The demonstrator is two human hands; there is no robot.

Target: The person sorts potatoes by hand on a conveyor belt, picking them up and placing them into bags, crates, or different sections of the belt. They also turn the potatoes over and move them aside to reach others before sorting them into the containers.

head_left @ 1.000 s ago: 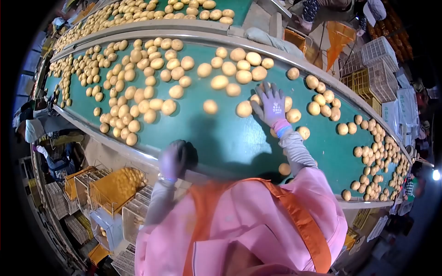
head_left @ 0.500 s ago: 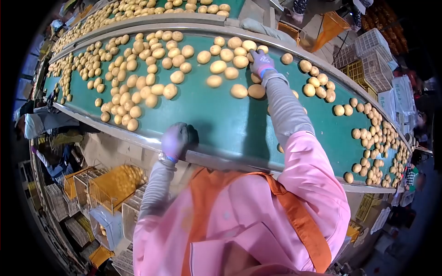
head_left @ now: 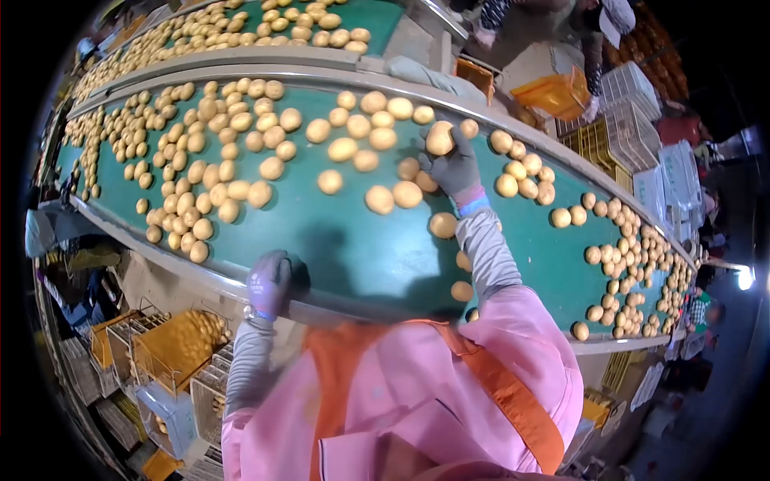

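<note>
A green conveyor belt [head_left: 353, 240] carries several yellow potatoes [head_left: 233, 152] across the view. My right hand [head_left: 453, 164], in a grey glove, is lifted over the belt's far half and grips one potato [head_left: 439, 137] in its fingers. Loose potatoes lie just below and left of it. My left hand [head_left: 269, 282], also gloved, rests curled on the belt's near metal edge [head_left: 200, 272] with nothing visible in it. My pink sleeves and orange apron straps fill the bottom of the view.
A second belt with potatoes [head_left: 241, 24] runs behind. Below left stand a yellow crate of potatoes [head_left: 180, 341] and wire baskets [head_left: 212, 393]. White and yellow crates [head_left: 634, 120] are stacked at the far right. Another person [head_left: 593, 24] stands beyond the belt.
My right hand reached to the belt's far edge, then drew back with a potato gripped and lifted. The left hand stayed on the near edge. Potatoes drifted along the belt.
</note>
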